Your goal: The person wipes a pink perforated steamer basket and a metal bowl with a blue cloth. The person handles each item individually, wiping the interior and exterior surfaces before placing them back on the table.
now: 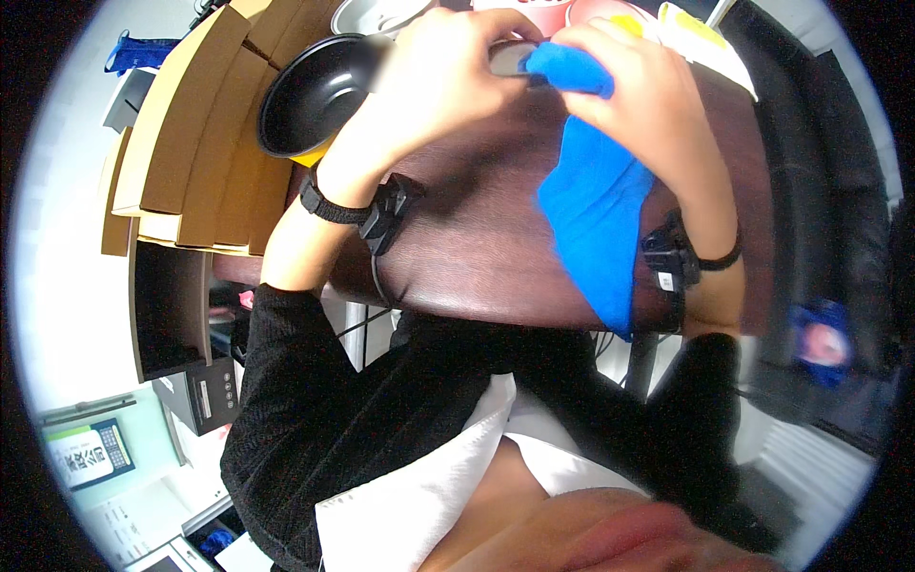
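Note:
My right hand [653, 105] is closed around a bright blue cloth [596, 210], which hangs down over the brown table [457, 248] to its near edge. A bunched part of the cloth, above the fingers, presses against a greyish, rounded object [511, 59]. My left hand [453, 67] grips that object from the left, its fingers curled over the far side; its kind cannot be made out. Left of my left hand stands a bowl [310, 100], black inside and yellow outside, partly hidden by the hand and forearm.
A white bowl [367, 15] and pink containers [534, 17] stand at the far edge, with a yellow-and-white item [701, 38] at the far right. Cardboard boxes [195, 114] line the left side. A black sofa [829, 210] lies beyond the table's right edge.

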Motion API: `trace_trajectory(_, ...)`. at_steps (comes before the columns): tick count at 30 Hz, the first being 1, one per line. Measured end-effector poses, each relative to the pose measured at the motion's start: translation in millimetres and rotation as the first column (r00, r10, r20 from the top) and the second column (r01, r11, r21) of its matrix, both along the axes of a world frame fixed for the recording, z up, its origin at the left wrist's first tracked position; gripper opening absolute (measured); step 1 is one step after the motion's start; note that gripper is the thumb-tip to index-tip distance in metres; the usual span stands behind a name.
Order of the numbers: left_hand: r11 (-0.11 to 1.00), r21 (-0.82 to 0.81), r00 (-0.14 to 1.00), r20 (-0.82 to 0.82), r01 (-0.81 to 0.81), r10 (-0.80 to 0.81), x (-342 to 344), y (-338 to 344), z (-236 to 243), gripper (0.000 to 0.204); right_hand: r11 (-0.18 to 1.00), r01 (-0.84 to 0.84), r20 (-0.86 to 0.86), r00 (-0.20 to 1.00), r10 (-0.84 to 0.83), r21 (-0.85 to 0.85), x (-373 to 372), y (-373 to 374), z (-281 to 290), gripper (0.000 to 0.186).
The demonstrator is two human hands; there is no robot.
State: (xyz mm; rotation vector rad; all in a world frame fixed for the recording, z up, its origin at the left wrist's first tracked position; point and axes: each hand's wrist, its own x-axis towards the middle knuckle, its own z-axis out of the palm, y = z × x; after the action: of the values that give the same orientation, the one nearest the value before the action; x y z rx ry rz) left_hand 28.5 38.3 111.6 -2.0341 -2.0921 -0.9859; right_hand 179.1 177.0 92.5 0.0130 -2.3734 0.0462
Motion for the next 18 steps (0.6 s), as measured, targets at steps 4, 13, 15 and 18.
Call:
trace_trajectory(4, 0.997, 0.001, 0.993, 0.087, -0.077, 0.077, -3.7, -6.1, -1.9, 0.03, 0.998, -0.029, -0.017, 0.999, 0.029, -0.047, -1.8, -0.7, 2.5, 0.043)
trace_trajectory(13, 0.957, 0.173, 0.805, 0.517, 0.235, -0.291, -39.7, -28.0, -5.3, 0.063, 0.795, -0.175, -0.01, 0.978, 0.208, -0.58, 4.1, 6.2, 30.1, 0.031)
trace_trajectory(15, 0.956, 0.288, 0.901, 0.396, 0.06, -0.176, -58.7, -34.7, -30.1, 0.062, 0.483, -0.118, -0.026, 0.981, 0.194, -0.868, 8.6, -7.0, 44.3, 0.032)
trace_trajectory(18, 0.88, 0.439, 0.668, 0.712, -0.182, -0.217, -66.5, -43.3, -74.5, 0.044, 0.816, -0.213, -0.09, 0.976, 0.196, -0.537, -6.3, 7.3, 28.5, 0.033)
